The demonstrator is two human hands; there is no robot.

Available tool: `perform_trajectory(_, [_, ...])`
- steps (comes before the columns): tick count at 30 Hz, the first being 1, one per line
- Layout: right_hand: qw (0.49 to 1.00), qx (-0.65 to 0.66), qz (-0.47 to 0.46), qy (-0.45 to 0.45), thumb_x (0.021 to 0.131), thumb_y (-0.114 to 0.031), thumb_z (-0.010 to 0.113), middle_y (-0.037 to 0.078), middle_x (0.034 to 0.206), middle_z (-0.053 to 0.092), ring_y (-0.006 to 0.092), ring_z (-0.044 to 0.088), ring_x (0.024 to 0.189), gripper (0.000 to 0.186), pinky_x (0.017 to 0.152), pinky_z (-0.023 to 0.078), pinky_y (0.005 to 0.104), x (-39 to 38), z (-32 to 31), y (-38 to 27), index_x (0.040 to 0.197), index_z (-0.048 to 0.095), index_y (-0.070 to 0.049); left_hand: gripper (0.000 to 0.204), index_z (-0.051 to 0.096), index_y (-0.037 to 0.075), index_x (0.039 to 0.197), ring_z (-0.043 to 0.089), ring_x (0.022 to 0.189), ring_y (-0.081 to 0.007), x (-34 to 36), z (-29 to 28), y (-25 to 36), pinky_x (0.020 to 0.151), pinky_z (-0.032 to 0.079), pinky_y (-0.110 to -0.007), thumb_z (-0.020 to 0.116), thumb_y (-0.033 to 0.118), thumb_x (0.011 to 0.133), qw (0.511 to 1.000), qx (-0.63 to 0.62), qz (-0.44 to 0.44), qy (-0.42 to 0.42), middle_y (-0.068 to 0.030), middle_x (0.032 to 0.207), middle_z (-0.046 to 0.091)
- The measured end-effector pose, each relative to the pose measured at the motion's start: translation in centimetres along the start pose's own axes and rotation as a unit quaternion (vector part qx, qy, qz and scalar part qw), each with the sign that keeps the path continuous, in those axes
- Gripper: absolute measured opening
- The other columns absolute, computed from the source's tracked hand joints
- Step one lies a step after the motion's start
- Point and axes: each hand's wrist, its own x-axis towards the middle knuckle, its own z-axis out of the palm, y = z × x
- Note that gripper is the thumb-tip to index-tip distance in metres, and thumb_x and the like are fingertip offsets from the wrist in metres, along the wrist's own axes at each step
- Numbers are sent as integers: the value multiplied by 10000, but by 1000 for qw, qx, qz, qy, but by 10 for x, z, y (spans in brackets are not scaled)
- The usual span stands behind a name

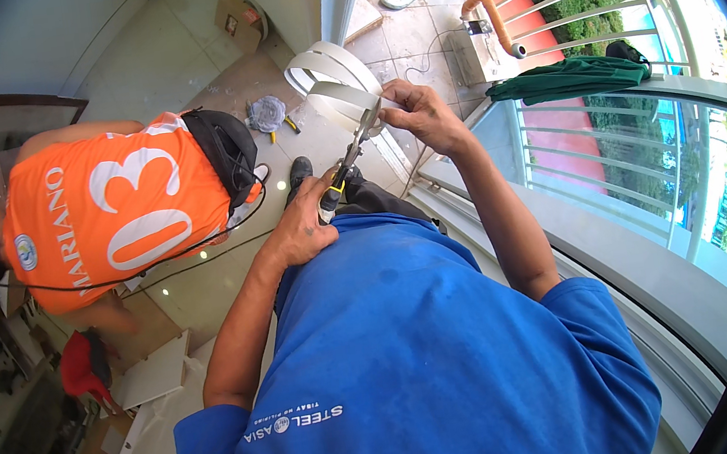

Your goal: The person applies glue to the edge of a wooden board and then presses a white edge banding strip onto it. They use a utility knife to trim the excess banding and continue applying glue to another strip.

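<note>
Above the light tiled floor (155, 48), just beyond the hem of the wearer's blue short-sleeved shirt (410, 312), the long, flat, off-white strip (342, 64) hangs in wide loose loops, with its near end at the two hands. The left hand (298, 229) is closed around the yellow-and-black handle of a metal hand tool (358, 149); the tool is tilted, its head directed up and to the right toward the strip. The right hand (427, 115) pinches the near end of the strip between thumb and fingers, just beside the tool's head. Whether the tool's blades are parted or closed on the strip cannot be told. Beyond the left hand, a round bundle in clear plastic (266, 114) lies on the floor, near a small yellow-and-black tool (291, 125). To the left, a co-worker in an orange jersey with white lettering (128, 197) bends forward, head toward the left edge of the view. To the right, a dark green cloth (568, 79) is draped along the frame of a glass panel (618, 155), near a curved orange-brown tube (492, 16).
</note>
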Motion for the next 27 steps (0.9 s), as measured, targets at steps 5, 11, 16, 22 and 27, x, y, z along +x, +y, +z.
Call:
perform_trajectory(5, [1000, 17, 6, 0, 900, -218, 705, 63, 1065, 592, 145, 561, 925, 253, 835, 465, 294, -1, 2, 2, 946, 674, 28, 740, 478, 7, 1431, 607, 897, -260, -3, 3, -3, 825, 504, -348, 634, 10, 707, 1000, -28, -5, 9, -122, 1032, 485])
perform_trajectory(11, [1000, 1, -1, 1, 910, -215, 706, 61, 1056, 590, 137, 552, 942, 243, 843, 466, 294, -1, 4, -2, 947, 682, 24, 729, 476, -8, 1438, 610, 950, -305, -2, 11, -6, 911, 492, -364, 656, 24, 732, 998, 16, 21, 55, -153, 1082, 547])
perform_trajectory(16, [1000, 16, 0, 2, 924, -223, 699, 66, 1060, 598, 142, 567, 971, 246, 845, 470, 295, -5, 7, -2, 977, 692, 17, 668, 517, -40, 1374, 631, 1000, -237, -5, 5, -4, 964, 469, -354, 690, 67, 737, 997, -24, 40, 64, -136, 1098, 639])
perform_trajectory(22, [995, -63, 63, 38, 885, -266, 701, 99, 969, 641, 171, 599, 879, 334, 786, 491, 320, 2, 1, 41, 1015, 676, 40, 784, 456, -3, 1459, 627, 1198, -278, -27, -21, -42, 1007, 470, -377, 699, 139, 728, 923, -361, -104, -81, -129, 1234, 640])
perform_trajectory(27, [973, -189, 106, 75, 822, -272, 704, 107, 846, 624, 177, 572, 787, 392, 744, 479, 329, -10, -1, 91, 1018, 659, 64, 628, 464, 42, 1400, 635, 1220, -391, -22, -30, -149, 879, 516, -380, 634, 250, 833, 798, -556, -226, -57, -237, 1323, 610])
